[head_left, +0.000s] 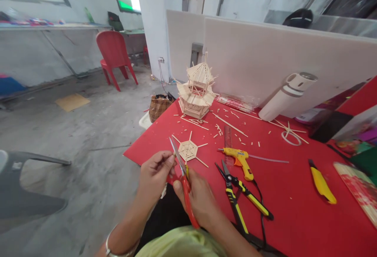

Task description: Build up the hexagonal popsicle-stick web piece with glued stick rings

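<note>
My right hand (197, 194) is closed round a pair of scissors with red handles (186, 196), blades pointing up and away from me. My left hand (157, 170) pinches a small pale wooden stick (174, 154), mostly hidden by the fingers, right beside the blades. Something small and yellow shows at the right hand's fingertips; I cannot make out what it is. Just beyond the blades, a web-like hexagon of wooden sticks (187, 150) lies flat on the red table, with longer sticks reaching out from its corners. Behind it stands a tiered pagoda model (197, 92) built from sticks.
A yellow glue gun (240, 158) lies over a clear ruler (227, 135). Nearer are black-and-yellow snips (235, 186); a yellow-handled cutter (322, 182) lies rightward. Cut stick bits (218, 129) are scattered. A white tumbler (279, 98) stands by the boards. The red table's (141, 153) edge is left.
</note>
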The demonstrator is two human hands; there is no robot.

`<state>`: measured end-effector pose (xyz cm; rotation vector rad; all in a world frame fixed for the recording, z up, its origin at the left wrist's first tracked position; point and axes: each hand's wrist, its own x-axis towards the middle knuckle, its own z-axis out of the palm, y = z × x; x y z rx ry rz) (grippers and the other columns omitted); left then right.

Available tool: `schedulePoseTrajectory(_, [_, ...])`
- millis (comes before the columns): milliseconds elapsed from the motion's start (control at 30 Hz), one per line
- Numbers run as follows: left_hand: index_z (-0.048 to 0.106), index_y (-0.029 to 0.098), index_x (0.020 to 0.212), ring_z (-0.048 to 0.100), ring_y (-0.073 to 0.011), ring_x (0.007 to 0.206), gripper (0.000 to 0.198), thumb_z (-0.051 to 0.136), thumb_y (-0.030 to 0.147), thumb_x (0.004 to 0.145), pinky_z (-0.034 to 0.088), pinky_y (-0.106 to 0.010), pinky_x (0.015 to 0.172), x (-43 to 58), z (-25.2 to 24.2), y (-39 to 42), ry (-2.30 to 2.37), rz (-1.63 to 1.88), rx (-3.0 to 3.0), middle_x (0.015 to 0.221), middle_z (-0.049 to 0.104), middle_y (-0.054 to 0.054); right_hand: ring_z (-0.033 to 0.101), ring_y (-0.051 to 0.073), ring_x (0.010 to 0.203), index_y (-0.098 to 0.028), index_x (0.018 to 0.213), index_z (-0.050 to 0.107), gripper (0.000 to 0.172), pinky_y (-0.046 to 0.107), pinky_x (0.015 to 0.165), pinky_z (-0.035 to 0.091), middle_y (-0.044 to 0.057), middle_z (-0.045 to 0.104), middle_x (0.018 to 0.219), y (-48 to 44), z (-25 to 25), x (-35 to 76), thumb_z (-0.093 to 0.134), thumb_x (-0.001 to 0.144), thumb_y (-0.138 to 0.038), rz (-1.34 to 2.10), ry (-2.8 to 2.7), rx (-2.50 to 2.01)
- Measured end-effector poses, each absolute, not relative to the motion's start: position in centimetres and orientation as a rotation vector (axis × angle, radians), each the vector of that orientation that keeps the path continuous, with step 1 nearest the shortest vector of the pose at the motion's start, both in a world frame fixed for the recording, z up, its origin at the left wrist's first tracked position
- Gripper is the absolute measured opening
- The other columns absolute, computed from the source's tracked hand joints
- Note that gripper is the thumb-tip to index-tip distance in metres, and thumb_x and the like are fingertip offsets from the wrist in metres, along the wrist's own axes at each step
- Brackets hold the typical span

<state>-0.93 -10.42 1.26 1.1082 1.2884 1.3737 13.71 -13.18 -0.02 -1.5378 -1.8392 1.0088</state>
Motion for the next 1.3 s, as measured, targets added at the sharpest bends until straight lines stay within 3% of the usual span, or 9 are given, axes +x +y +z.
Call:
schedulePoseTrajectory(133, [0.068, 0.015, 0.08, 0.056, -0.0086, 0.052, 0.015, 0.069, 0.03, 0.08, 0.048, -0.019, 0.053, -0.7, 1.4, -10.4, 1.3, 1.391, 1.151, 0.062, 0.062, 0.002, 0.06, 0.021, 0.075, -0.021, 0.093, 0.054, 0.037, 0.027, 0.062, 0.034, 0.004, 0.066, 0.084, -13.2, 0.5, 13.7, 0.059, 0.085, -0.057, 0.868, -1.865, -1.653])
schedulePoseTrajectory(467, [0.069, 0.016, 0.082, 0.056, -0.0094, 0.052, 0.015, 0.069, 0.03, 0.081, 0.048, -0.019, 0.054, 0.0, 1.3, -10.5, 1.307, 1.416, 1.16, 0.059, 0.063, 0.002, 0.06, 0.019, 0.07, -0.022, 0.091, 0.053, 0.034, 0.026, 0.059, 0.033, 0.003, 0.066, 0.082, -13.4, 1.0, 14.2, 0.055, 0.087, -0.056, 0.858, -1.875, -1.643])
schedulePoseTrajectory(733, [0.068, 0.016, 0.072, 0.054, -0.0089, 0.051, 0.014, 0.069, 0.028, 0.079, 0.045, -0.019, 0.052, -0.4, 1.6, -10.8, 1.335, 1.395, 1.196, 0.059, 0.06, 0.002, 0.064, 0.021, 0.074, -0.021, 0.091, 0.054, 0.035, 0.027, 0.06, 0.031, 0.004, 0.068, 0.081, -13.5, 0.8, 14.1, 0.054, 0.089, -0.056, 0.74, -1.947, -1.682])
schedulePoseTrajectory(1000, [0.07, 0.016, 0.08, 0.055, -0.0095, 0.052, 0.015, 0.069, 0.03, 0.08, 0.047, -0.02, 0.052, -0.5, 1.0, -10.8, 1.354, 1.399, 1.17, 0.061, 0.061, 0.002, 0.062, 0.019, 0.06, -0.021, 0.079, 0.055, 0.043, 0.029, 0.056, 0.02, 0.004, 0.067, 0.067, -13.4, 0.4, 14.3, 0.046, 0.093, -0.06, 0.703, -2.019, -1.714])
schedulePoseTrajectory(1300, [0.069, 0.015, 0.078, 0.056, -0.0105, 0.054, 0.018, 0.069, 0.033, 0.08, 0.048, -0.021, 0.055, -0.8, 0.7, -10.9, 1.308, 1.397, 1.099, 0.062, 0.062, 0.0, 0.063, 0.023, 0.086, -0.021, 0.091, 0.056, 0.032, 0.028, 0.068, 0.035, 0.004, 0.067, 0.086, -12.9, 1.0, 14.1, 0.06, 0.086, -0.053, 0.7, -1.964, -1.674])
